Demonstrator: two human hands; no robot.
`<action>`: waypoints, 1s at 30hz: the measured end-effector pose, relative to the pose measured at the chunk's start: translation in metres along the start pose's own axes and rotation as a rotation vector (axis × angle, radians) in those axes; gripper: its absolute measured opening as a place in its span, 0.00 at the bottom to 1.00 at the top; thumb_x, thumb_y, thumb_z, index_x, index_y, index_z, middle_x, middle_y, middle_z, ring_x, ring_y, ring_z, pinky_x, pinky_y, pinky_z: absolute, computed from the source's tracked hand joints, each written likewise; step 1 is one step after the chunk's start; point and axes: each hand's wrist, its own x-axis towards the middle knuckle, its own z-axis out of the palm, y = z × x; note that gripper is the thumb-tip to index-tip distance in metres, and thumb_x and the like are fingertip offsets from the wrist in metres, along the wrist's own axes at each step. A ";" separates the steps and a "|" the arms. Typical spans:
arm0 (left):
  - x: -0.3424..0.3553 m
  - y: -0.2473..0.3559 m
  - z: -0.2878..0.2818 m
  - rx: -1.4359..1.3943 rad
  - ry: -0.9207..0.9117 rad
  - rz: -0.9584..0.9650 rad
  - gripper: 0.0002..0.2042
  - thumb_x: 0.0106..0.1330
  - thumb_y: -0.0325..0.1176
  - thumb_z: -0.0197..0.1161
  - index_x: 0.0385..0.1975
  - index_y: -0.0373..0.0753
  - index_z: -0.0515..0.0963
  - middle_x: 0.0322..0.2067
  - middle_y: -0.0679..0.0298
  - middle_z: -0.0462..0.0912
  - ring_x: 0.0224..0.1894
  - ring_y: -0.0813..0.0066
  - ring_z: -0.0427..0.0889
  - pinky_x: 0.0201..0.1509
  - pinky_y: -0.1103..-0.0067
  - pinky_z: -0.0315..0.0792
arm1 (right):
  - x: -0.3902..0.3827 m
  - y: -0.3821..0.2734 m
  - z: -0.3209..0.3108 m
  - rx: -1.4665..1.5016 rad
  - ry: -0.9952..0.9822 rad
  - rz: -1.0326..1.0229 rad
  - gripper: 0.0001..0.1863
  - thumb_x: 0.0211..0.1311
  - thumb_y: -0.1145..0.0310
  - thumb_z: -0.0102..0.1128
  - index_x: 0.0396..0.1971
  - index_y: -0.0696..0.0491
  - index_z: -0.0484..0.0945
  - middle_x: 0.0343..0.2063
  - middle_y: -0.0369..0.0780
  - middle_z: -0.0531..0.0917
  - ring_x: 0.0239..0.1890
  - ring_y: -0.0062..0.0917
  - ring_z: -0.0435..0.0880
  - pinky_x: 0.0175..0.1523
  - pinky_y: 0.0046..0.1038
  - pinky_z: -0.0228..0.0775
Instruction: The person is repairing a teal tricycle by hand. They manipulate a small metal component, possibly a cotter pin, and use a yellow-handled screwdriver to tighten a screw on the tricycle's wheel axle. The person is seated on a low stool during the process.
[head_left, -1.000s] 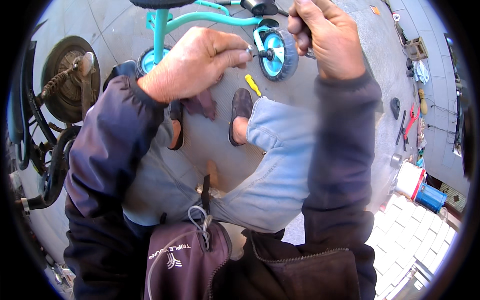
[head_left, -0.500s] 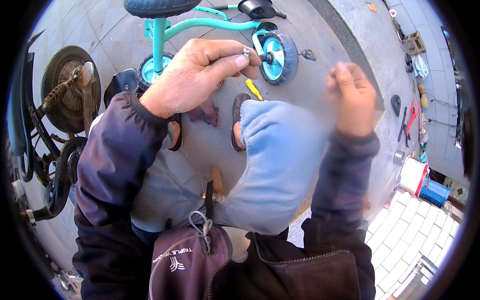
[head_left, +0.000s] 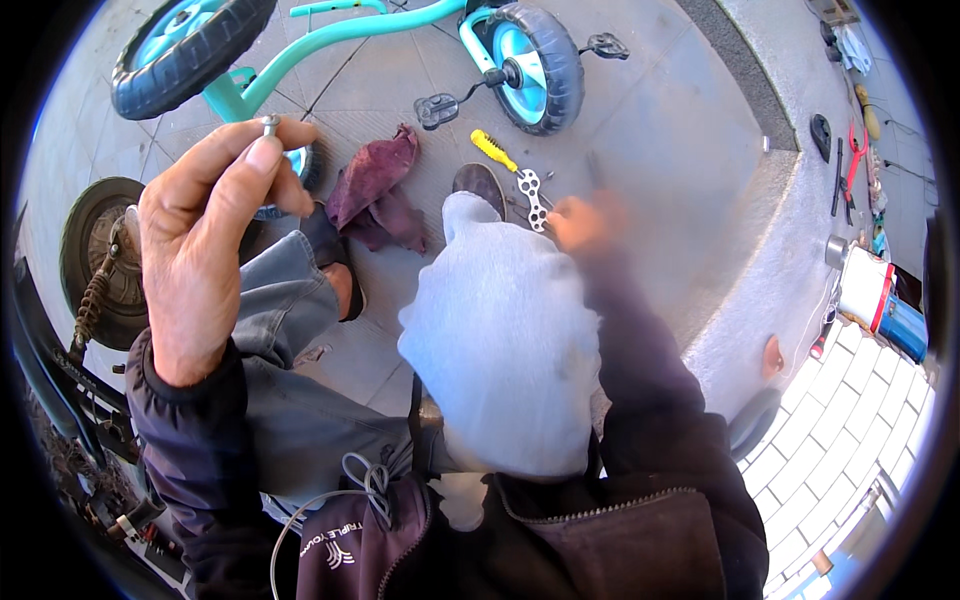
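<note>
The left hand (head_left: 205,225), raised nearest the eye, has thumb and forefinger pinched together on a small metal bolt (head_left: 270,122); its long axis runs roughly up the view, head uppermost, shank down into the grip. Lower, beyond the raised knee (head_left: 505,340), the blurred right hand (head_left: 588,222) is beside the near end of a flat, holed spanner (head_left: 533,198) that slants from upper left to lower right; whether its fingers grip anything I cannot tell. Past these, the yellow screwdriver handle (head_left: 492,150) points up-left. Paved floor (head_left: 680,150) gives room rightward, up to the ledge (head_left: 745,260)
</note>
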 end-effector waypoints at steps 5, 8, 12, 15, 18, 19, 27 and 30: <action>0.003 -0.004 0.010 -0.026 -0.011 -0.060 0.13 0.69 0.32 0.50 0.42 0.30 0.76 0.24 0.65 0.74 0.27 0.81 0.72 0.39 0.80 0.71 | 0.078 0.018 0.076 -0.059 -0.023 -0.095 0.16 0.51 0.62 0.61 0.38 0.53 0.75 0.37 0.49 0.79 0.43 0.44 0.77 0.47 0.40 0.69; 0.003 -0.007 0.010 0.013 -0.054 -0.100 0.13 0.68 0.32 0.51 0.44 0.30 0.76 0.29 0.61 0.77 0.27 0.81 0.72 0.39 0.79 0.72 | 0.104 -0.020 0.085 -0.130 -0.009 -0.158 0.19 0.52 0.61 0.62 0.42 0.54 0.73 0.43 0.48 0.76 0.46 0.43 0.75 0.49 0.40 0.68; 0.004 -0.012 0.016 -0.116 -0.094 -0.022 0.13 0.68 0.31 0.51 0.48 0.34 0.75 0.38 0.54 0.79 0.27 0.79 0.73 0.39 0.77 0.74 | 0.128 -0.035 0.099 -0.243 -0.036 -0.249 0.20 0.51 0.62 0.63 0.42 0.53 0.73 0.44 0.46 0.76 0.47 0.41 0.76 0.50 0.39 0.69; 0.006 -0.010 0.018 -0.098 -0.126 -0.038 0.12 0.68 0.30 0.51 0.48 0.34 0.75 0.38 0.54 0.79 0.28 0.79 0.74 0.39 0.77 0.74 | 0.133 -0.037 0.101 -0.318 -0.101 -0.231 0.20 0.50 0.62 0.64 0.42 0.53 0.73 0.42 0.45 0.77 0.47 0.39 0.76 0.50 0.37 0.69; 0.006 -0.012 0.019 -0.126 -0.108 -0.045 0.12 0.68 0.30 0.51 0.48 0.35 0.75 0.38 0.54 0.80 0.27 0.79 0.74 0.39 0.77 0.74 | 0.117 -0.035 0.082 -0.278 -0.111 -0.321 0.19 0.46 0.63 0.65 0.39 0.54 0.72 0.40 0.46 0.77 0.43 0.40 0.78 0.48 0.38 0.70; 0.004 -0.010 0.019 -0.115 -0.095 -0.042 0.12 0.68 0.29 0.51 0.48 0.35 0.75 0.38 0.55 0.80 0.27 0.79 0.74 0.39 0.78 0.74 | 0.108 -0.041 0.069 -0.255 -0.116 -0.368 0.19 0.46 0.64 0.65 0.38 0.54 0.72 0.39 0.46 0.77 0.42 0.41 0.78 0.47 0.38 0.70; -0.001 -0.003 0.024 -0.044 -0.109 0.007 0.11 0.68 0.30 0.52 0.44 0.32 0.76 0.35 0.60 0.80 0.27 0.82 0.72 0.37 0.81 0.72 | 0.034 -0.029 -0.064 0.155 0.398 -0.389 0.17 0.40 0.65 0.68 0.30 0.56 0.73 0.25 0.43 0.77 0.29 0.38 0.79 0.34 0.36 0.70; -0.004 0.002 0.029 -0.084 -0.086 -0.030 0.11 0.67 0.29 0.52 0.42 0.31 0.76 0.33 0.63 0.80 0.26 0.83 0.72 0.35 0.83 0.71 | 0.007 -0.038 -0.109 0.610 0.306 -0.162 0.14 0.47 0.69 0.68 0.31 0.57 0.74 0.23 0.38 0.79 0.20 0.20 0.78 0.24 0.23 0.71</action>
